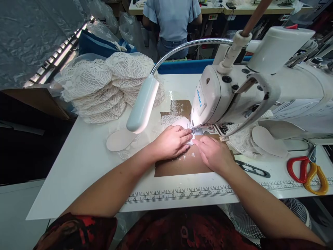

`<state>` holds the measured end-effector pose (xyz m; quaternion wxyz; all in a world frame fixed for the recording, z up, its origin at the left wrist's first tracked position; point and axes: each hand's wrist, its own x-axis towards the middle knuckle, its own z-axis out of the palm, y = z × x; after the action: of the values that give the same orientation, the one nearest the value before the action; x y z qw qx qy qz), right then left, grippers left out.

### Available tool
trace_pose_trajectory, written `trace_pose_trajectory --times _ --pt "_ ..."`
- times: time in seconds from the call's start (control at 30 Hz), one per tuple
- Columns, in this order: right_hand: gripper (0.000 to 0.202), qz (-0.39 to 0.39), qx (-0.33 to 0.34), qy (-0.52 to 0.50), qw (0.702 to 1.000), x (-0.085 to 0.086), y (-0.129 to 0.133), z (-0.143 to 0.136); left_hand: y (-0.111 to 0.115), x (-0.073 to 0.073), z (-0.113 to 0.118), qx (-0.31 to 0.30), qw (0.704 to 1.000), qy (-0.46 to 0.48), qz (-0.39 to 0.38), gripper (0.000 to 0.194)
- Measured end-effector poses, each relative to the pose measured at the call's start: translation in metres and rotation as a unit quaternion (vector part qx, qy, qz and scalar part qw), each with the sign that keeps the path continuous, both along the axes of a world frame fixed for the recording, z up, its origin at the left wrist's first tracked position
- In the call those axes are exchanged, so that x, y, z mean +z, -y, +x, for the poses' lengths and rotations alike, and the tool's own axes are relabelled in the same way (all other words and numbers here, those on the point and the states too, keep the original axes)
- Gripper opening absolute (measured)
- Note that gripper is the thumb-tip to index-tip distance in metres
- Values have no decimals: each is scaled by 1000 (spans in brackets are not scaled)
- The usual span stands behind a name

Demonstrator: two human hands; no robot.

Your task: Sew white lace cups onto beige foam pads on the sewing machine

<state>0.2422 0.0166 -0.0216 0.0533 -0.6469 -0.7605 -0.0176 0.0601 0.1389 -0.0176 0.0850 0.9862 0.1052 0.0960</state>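
A small white lace piece [190, 141] lies under the needle area of a white sewing machine [208, 100]. My left hand [171, 141] holds its left side, with the fingers close together and the palm down. From the right, my right hand [214, 152] has its fingertips closed on the edge of the same piece, close to my left fingertips. Both hands rest over a brown taped sheet [179, 166] on the machine bed. More lace [169, 120] and a pale pink layer extend behind my left hand. My fingers hide much of the piece.
Stacked lace pieces [104, 86] stand at the back left. A lamp [143, 104] hangs over the table. Pale oval pieces [267, 140] lie on the right, near a dark slotted tool [253, 169] and scissors [308, 172]. A ruler strip [182, 195] runs along the front edge. Another person [171, 21] sits beyond.
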Motion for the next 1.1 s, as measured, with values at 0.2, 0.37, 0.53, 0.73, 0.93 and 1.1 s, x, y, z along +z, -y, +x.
trace_pose_trajectory --times 0.2,0.37,0.53,0.73,0.93,1.1 --pt "48 -7 -42 3 999 1 -5 -2 -1 3 -1 10 999 -6 42 42" --pt "44 16 -71 -20 997 -1 -4 1 0 5 -4 -7 998 5 63 35" --pt "43 30 -42 -40 998 -1 -3 1 1 2 -3 -21 998 19 59 29" --pt "44 23 -13 -20 999 -1 -3 1 1 -3 1 11 998 42 37 27" --pt "46 -10 -21 -11 1000 -1 -2 -1 1 -2 0 6 998 34 43 27" --pt "48 -23 -44 -7 999 -1 -5 -4 -2 -3 -1 24 998 47 38 27"
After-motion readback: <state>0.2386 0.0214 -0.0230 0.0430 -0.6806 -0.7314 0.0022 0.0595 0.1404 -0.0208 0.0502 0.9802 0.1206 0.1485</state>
